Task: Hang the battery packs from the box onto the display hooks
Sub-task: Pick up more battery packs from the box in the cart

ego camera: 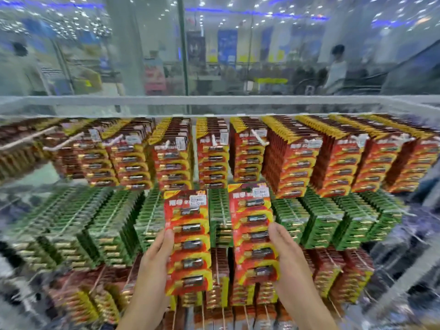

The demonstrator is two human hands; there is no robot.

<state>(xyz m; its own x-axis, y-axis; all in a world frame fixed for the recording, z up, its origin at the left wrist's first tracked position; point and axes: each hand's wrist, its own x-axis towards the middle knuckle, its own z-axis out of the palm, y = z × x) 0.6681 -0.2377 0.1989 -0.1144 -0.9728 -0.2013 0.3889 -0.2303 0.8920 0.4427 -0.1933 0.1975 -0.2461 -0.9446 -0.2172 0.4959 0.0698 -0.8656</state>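
Two bare hands raise a red card of batteries each before a crowded shop display: the left hand [154,260] grips the outer edge of the left battery pack [188,244], thumb on its face, while the right hand [291,260] pinches the right battery pack [252,234] the same way; the fingers behind cannot be seen. Both packs stand upright, side by side and apart, their tops level with the green packs [114,222] hanging behind. Each looks a stiff blister card, light but weighted by its cells, so a hold on the side edge, well below the top, likely leaves the top free to thread onto a peg. Lower red packs [333,270] hang beneath. Above, the top row of red packs [292,158] fills nearly every display hook [258,136]. No box is in view. Beyond a glass partition [142,55], a bystander [337,67] stands in the blurred store.
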